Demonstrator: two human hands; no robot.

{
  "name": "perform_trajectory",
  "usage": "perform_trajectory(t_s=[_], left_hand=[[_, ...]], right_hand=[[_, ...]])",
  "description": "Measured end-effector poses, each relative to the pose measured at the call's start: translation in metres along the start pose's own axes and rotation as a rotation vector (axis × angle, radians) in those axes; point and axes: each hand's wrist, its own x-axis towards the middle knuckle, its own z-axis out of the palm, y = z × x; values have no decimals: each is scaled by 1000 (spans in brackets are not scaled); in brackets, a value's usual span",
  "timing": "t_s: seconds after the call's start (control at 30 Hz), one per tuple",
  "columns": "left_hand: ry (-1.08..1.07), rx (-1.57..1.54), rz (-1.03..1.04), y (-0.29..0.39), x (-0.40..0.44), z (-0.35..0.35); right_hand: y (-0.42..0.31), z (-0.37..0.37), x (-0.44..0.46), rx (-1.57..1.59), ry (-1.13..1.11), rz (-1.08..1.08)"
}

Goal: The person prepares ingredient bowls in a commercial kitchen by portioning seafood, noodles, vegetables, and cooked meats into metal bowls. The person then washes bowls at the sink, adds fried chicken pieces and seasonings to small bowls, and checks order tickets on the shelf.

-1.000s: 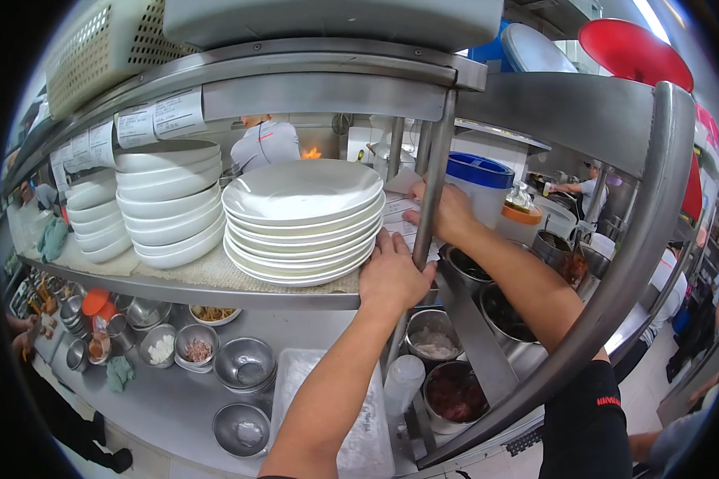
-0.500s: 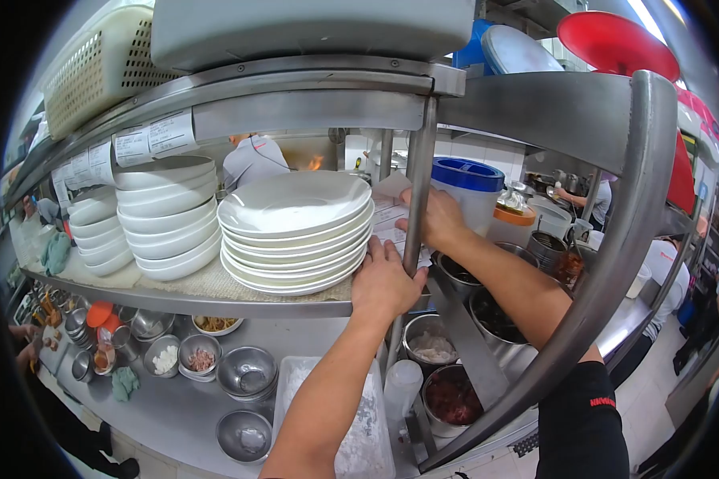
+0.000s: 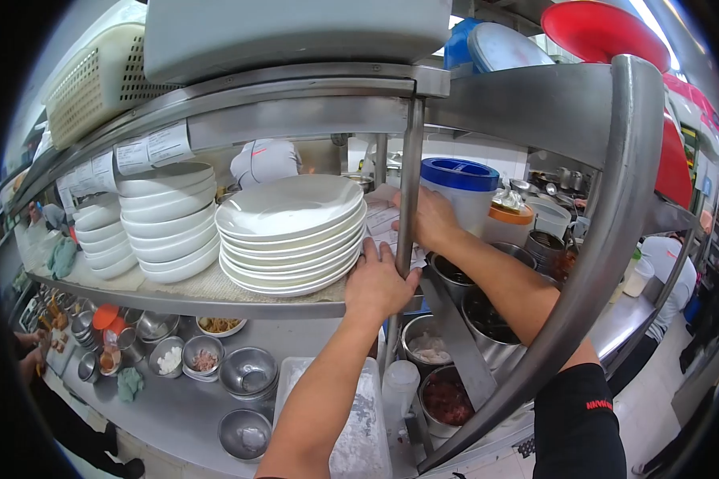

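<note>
A kitchen worker's left hand (image 3: 379,286), fingers outstretched and unclenched, lies at the end of the steel shelf (image 3: 216,302), close beside a stack of white plates (image 3: 290,239). The right hand (image 3: 430,220) reaches behind an upright post (image 3: 408,172) to printed paper slips (image 3: 383,221) lying right of the plates; from here I cannot tell whether it grips them. Metal bowls (image 3: 248,372) stand on the bench (image 3: 180,411) below.

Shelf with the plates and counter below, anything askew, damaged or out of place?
The white plates look neatly stacked, with no damage visible. A crumpled green cloth lies on the counter near bowls of food, perhaps out of place.
</note>
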Motion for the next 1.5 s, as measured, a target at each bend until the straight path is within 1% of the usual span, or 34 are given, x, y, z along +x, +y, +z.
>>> perform_trajectory(t_s=[0.07, 0.17, 0.3, 0.4, 0.5, 0.63, 0.73, 0.77, 0.8, 0.87, 0.9, 0.93, 0.97, 1.03, 1.1, 1.17, 1.2, 1.23, 1.33, 1.37, 1.47, 1.5], left_hand=[[-24, -17, -2, 0, 0, -2], [-44, -22, -11, 0, -1, -3], [-38, -23, -19, -1, 0, -1], [-30, -21, -12, -1, 0, -2], [-12, -29, -5, -2, -1, -1], [-1, -45, -2, -3, -1, 0], [28, -67, 1, -3, -1, 3], [-63, -142, -6, -3, -1, -4], [-140, -209, -23, -3, 0, -16], [-135, -261, -67, -3, -4, -23], [-82, -224, -43, -3, -4, -18], [-33, -192, -17, -3, -5, -13], [-33, -192, -24, -3, -7, -15], [-38, -196, -29, -2, -10, -17], [-53, -188, -35, -1, -14, -21], [-67, -224, -48, 1, -16, -29], [-75, -247, -59, 1, -17, -29], [-27, -188, -49, 1, -16, -24], [-22, -194, -58, 2, -16, -23], [-29, -211, -70, 3, -17, -25], [-36, -233, -74, 2, -19, -26], [-30, -223, -67, 1, -18, -25]], right_hand=[[0, -1, 0, 66, -20, 42], [2, -4, -2, -10, -49, -45], [6, -2, 1, -41, -109, -79], [6, -5, 0, -38, -68, -157], [0, -9, 2, -24, -10, -184], [3, -8, 2, -25, -65, -132], [9, -1, -1, -98, -47, -220], [17, 7, -1, 133, -74, -87], [14, 7, 2, 353, -165, 73], [9, 6, 6, 786, -235, 458], [13, 5, 4, 506, -213, 119], [19, 4, 1, 209, -93, -184], [13, -10, 0, -29, -56, -344], [6, -14, -3, -89, -253, -197], [18, -9, -4, 66, -334, -81], [23, -6, -6, 81, -359, -71], [22, -8, -7, 20, -349, -129], [20, -10, -8, -39, -334, -185], [28, -7, -14, 181, -329, -87], [33, -6, -15, 125, -336, -142], [9, -28, -18, 114, -346, -135], [9, -32, -17, 112, -384, -101]])
